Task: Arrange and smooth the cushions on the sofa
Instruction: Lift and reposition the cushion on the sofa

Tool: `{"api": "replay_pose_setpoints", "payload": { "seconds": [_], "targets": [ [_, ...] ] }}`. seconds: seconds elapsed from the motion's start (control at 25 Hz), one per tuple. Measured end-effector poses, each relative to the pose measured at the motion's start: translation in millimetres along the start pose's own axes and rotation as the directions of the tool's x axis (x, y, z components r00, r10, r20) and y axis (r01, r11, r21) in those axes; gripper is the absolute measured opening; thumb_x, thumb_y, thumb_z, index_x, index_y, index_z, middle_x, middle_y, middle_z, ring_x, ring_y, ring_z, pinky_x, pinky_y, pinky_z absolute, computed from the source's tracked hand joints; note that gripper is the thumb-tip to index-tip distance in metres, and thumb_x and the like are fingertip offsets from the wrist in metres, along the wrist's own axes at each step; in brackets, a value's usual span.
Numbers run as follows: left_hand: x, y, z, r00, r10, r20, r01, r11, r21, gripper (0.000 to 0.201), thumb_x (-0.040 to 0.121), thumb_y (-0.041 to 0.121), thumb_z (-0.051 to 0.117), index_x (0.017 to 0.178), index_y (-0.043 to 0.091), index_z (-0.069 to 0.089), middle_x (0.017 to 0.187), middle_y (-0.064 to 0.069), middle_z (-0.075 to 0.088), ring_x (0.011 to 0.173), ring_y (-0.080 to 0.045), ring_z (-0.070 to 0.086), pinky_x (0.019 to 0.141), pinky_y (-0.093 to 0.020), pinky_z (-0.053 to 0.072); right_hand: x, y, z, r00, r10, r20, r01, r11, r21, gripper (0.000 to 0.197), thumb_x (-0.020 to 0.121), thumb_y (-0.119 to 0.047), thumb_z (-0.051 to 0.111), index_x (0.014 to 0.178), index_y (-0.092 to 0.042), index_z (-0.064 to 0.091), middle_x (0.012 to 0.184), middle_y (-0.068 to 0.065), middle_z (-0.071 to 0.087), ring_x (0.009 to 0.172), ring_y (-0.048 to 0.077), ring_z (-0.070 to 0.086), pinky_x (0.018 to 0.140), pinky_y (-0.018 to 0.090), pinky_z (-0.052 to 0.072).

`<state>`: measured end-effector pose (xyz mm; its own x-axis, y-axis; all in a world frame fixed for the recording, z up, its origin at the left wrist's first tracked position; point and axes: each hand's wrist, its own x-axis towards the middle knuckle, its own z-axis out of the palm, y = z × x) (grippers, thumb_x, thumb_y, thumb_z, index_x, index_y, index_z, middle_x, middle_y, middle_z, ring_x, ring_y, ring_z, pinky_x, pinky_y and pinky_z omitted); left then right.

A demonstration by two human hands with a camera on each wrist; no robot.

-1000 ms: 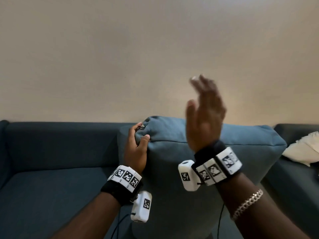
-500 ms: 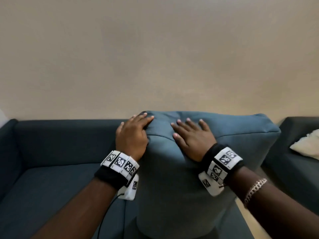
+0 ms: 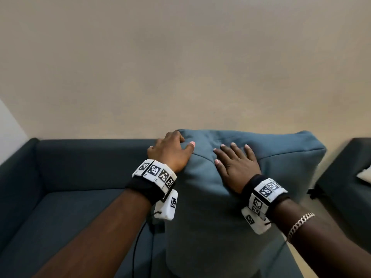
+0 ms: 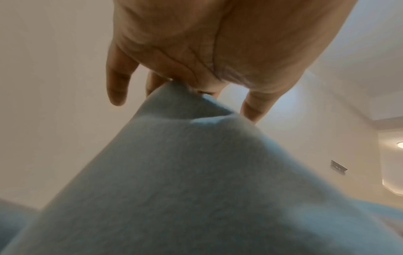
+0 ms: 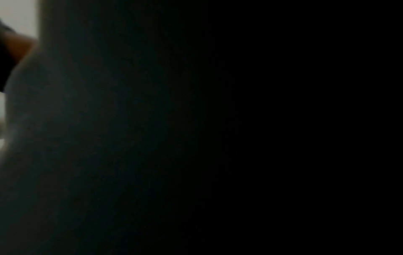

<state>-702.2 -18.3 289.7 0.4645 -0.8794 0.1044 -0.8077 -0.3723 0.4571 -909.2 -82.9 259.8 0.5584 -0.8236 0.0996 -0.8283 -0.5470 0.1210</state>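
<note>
Teal cushion (image 3: pixel 230 197), navy sofa (image 3: pixel 70 207)

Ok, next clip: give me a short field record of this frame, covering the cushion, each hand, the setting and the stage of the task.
cushion: blue cushion standing upright on the sofa, against its backrest
left hand: left hand grips the cushion's top left corner
right hand: right hand lies flat, fingers spread, on the cushion's front near the top
right wrist view: dark, pressed to fabric
setting: beige wall behind
stage: cushion being smoothed

Matt woven-cloth cushion (image 3: pixel 230 207), darker cloth sofa (image 3: pixel 70 197) (bracelet (image 3: pixel 300 222) shiny metal)
</note>
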Motion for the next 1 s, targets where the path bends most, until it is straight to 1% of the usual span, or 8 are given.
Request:
{"api": "replay_pose_setpoints", "payload": {
  "seconds": [0.12, 0.28, 0.4, 0.48, 0.6, 0.72, 0.8, 1.0],
  "targets": [
    [-4.2, -6.4, 15.0, 0.999, 0.002, -0.054, -0.004, 0.999, -0.043, 0.043, 0.095, 0.063, 0.049, 0.118, 0.027, 0.05, 0.137, 0.007, 0.051, 0.136, -0.024, 0.042, 0.099, -0.049, 0.042, 12.0, 26.8, -49.9, 0.972, 0.017, -0.236, 0.075, 0.923, 0.377, 0.052, 0.097, -0.061, 0.042, 0.14, -0.033, 0.057, 0.154, -0.001, 0.049, 0.144, 0.025, 0.043, 0.12, 0.05, 0.031],
    [-3.8, -21.3, 20.6, 0.989, 0.024, -0.145, -0.041, 0.992, -0.117, 0.038, 0.093, 0.063, 0.049, 0.113, 0.031, 0.047, 0.134, 0.013, 0.05, 0.138, -0.019, 0.036, 0.098, -0.049, 0.043, -2.5, 55.1, -84.7, 0.582, 0.324, -0.746, 0.145, 0.862, 0.487, 0.043, 0.098, -0.048, 0.048, 0.135, -0.029, 0.061, 0.148, -0.003, 0.053, 0.14, 0.024, 0.046, 0.115, 0.047, 0.036],
    [-2.7, -36.4, 27.4, 0.989, 0.042, -0.143, -0.056, 0.994, -0.097, 0.034, 0.091, 0.064, 0.05, 0.11, 0.035, 0.047, 0.131, 0.016, 0.052, 0.135, -0.018, 0.039, 0.095, -0.047, 0.044, 1.1, 50.6, 0.8, 0.975, 0.171, -0.141, -0.147, 0.975, 0.167, 0.083, 0.09, -0.073, -0.006, 0.151, -0.041, 0.04, 0.164, -0.011, 0.036, 0.155, 0.017, 0.025, 0.126, 0.05, 0.012],
    [-4.8, -44.2, 41.4, 0.993, 0.056, -0.102, -0.065, 0.994, -0.086, 0.037, 0.09, 0.065, 0.047, 0.11, 0.034, 0.048, 0.129, 0.015, 0.053, 0.135, -0.02, 0.041, 0.093, -0.048, 0.047, 12.8, 63.4, 30.4, 0.992, 0.122, 0.03, -0.126, 0.979, 0.163, 0.089, 0.083, -0.073, -0.01, 0.153, -0.043, 0.037, 0.164, -0.013, 0.035, 0.155, 0.015, 0.023, 0.127, 0.049, 0.005],
    [-9.6, -59.5, 50.6, 0.976, 0.058, -0.209, -0.09, 0.985, -0.147, 0.049, 0.084, 0.069, 0.037, 0.112, 0.031, 0.051, 0.132, 0.013, 0.054, 0.135, -0.022, 0.039, 0.092, -0.05, 0.052, 17.9, 80.3, -2.9, 0.967, 0.15, -0.207, -0.08, 0.947, 0.312, 0.071, 0.086, -0.074, 0.023, 0.137, -0.039, 0.058, 0.157, -0.005, 0.046, 0.152, 0.022, 0.03, 0.124, 0.049, 0.013],
    [-9.9, -77.5, 44.0, 0.968, 0.045, -0.247, -0.1, 0.971, -0.215, 0.056, 0.083, 0.07, 0.036, 0.12, 0.031, 0.053, 0.144, 0.012, 0.051, 0.14, -0.021, 0.037, 0.1, -0.052, 0.047, 9.2, 122.3, -18.3, 0.735, 0.536, -0.415, -0.301, 0.806, 0.509, 0.046, 0.089, -0.055, 0.056, 0.131, -0.037, 0.057, 0.158, 0.0, 0.039, 0.153, 0.029, 0.024, 0.122, 0.054, 0.011],
    [-12.1, -85.1, 37.5, 0.968, -0.004, -0.25, -0.033, 0.989, -0.143, 0.049, 0.091, 0.063, 0.042, 0.128, 0.032, 0.052, 0.152, 0.011, 0.047, 0.146, -0.024, 0.034, 0.109, -0.059, 0.039, 3.3, 131.8, -12.3, 0.651, 0.741, -0.167, -0.38, 0.508, 0.773, 0.057, 0.089, -0.053, 0.059, 0.139, -0.029, 0.044, 0.155, 0.01, 0.04, 0.145, 0.037, 0.036, 0.118, 0.051, 0.026],
    [-27.9, -30.2, 18.2, 0.952, 0.238, -0.191, -0.234, 0.971, 0.047, 0.077, 0.087, 0.082, 0.032, 0.152, 0.042, 0.032, 0.167, 0.02, 0.021, 0.159, -0.017, 0.005, 0.119, -0.069, -0.011, 2.0, 94.0, -4.0, 0.864, 0.502, -0.046, -0.002, 0.094, 0.996, 0.042, 0.101, -0.061, 0.042, 0.111, -0.024, 0.059, 0.102, -0.007, 0.07, 0.1, 0.022, 0.064, 0.088, 0.035, 0.05]
  ]
}}
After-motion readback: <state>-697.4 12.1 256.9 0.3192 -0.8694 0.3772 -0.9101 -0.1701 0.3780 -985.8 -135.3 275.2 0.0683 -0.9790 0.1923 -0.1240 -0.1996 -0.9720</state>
